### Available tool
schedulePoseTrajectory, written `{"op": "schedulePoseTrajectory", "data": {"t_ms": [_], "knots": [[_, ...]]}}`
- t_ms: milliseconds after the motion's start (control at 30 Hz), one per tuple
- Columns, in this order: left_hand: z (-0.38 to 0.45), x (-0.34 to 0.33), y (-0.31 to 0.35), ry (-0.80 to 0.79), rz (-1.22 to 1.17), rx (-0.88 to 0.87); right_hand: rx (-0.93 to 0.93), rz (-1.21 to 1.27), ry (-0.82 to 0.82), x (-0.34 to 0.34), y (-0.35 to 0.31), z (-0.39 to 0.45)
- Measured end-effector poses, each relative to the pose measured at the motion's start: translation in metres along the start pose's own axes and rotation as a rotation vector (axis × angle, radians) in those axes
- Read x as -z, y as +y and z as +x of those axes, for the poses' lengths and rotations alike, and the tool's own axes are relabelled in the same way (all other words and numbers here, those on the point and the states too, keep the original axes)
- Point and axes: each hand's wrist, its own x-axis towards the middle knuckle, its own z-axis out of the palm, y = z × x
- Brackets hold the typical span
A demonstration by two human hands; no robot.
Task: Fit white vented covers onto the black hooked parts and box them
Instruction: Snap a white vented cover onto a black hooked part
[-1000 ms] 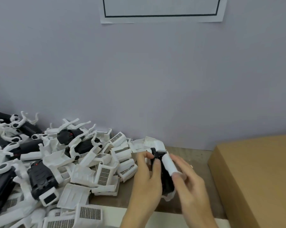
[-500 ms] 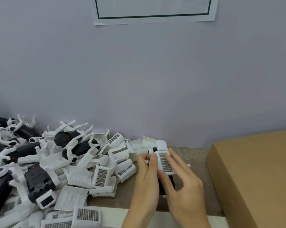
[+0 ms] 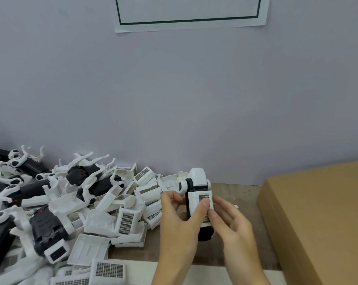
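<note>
Assembly: black hooked part (image 3: 205,233) with white vented cover (image 3: 200,204) laid over its upper face, held just above the worktop (image 3: 242,194), to the left of the cardboard box (image 3: 318,219).
Long axis: runs from the person away toward the wall, white rounded head end farthest from the person, black end nearest.
Left hand (image 3: 180,225): curled round the left flank of the assembly, thumb lying across the cover's grille; it grips the part.
Right hand (image 3: 233,225): on the right flank, thumb tip pressing the grille beside the left thumb, remaining fingers loosely spread behind the part; it pinches the assembly.
Seating: judged to be in progress; both thumbs bear on the cover. Whether the catches have engaged cannot be told.
Governing relation: box lies to the right of the assembly, on the right hand's side; that hand is the nearer one for boxing. The assembly would travel rightward, across its own long axis.
Box opening: not visible; only a tan upper face and a side wall show.
Stock: pile of loose covers (image 3: 126,221) and uncovered hooked parts (image 3: 48,229) on the worktop, well to the left of the box, beside the left hand.
Risk: cover could lift if released before fully seated.
</note>
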Motion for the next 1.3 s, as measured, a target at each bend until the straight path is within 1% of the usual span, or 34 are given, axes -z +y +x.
{"op": "schedulePoseTrajectory", "data": {"t_ms": [167,267,300,400,533,667,767,867,967,1067,1167,1233,1300], "knots": [[0.0004,0.0004,0.001,0.022,0.05,-0.051,-0.08,0.107,-0.042,-0.0013,-0.0003,0.0014],[-0.0013,-0.0012,0.0031,-0.015,0.094,-0.096,-0.12,0.135,-0.145,0.0,-0.0037,0.0013],[-0.0019,-0.0016,0.0037,-0.031,0.104,-0.1,-0.124,0.131,-0.152,-0.0002,-0.0053,0.0009],[-0.0023,-0.0017,0.0027,-0.067,0.088,-0.074,-0.077,0.107,-0.126,0.0012,-0.0059,0.0009],[-0.004,-0.0032,0.0024,-0.074,0.099,-0.036,-0.042,0.098,-0.083,0.0037,-0.0068,0.0002],[-0.0024,-0.0039,0.0026,-0.077,0.104,0.005,-0.046,0.112,-0.09,0.0044,-0.0073,-0.0003],[-0.0007,-0.0018,0.0026,-0.125,0.07,0.067,-0.075,0.168,-0.072,0.0027,-0.0081,-0.0005],[-0.0014,-0.0018,0.0023,-0.173,0.012,0.099,-0.079,0.151,-0.032,0.0013,-0.007,0.0012],[-0.0024,-0.0025,0.0023,-0.228,0.018,0.028,-0.099,0.187,-0.03,0.0035,-0.0061,0.0025],[-0.0019,-0.0027,-0.0007,-0.186,0.138,-0.057,-0.088,0.177,-0.025,0.0046,-0.007,0.0012],[-0.0022,-0.0045,-0.0041,-0.138,0.298,-0.122,-0.071,0.138,0.015,0.0048,-0.0069,0.0005],[-0.0026,-0.0057,-0.0047,-0.128,0.336,-0.129,-0.074,0.122,0.044,0.0055,-0.0045,0.0008],[-0.0024,-0.0057,-0.0045,-0.133,0.318,-0.104,-0.074,0.129,0.056,0.0037,-0.0039,-0.0004]]}}
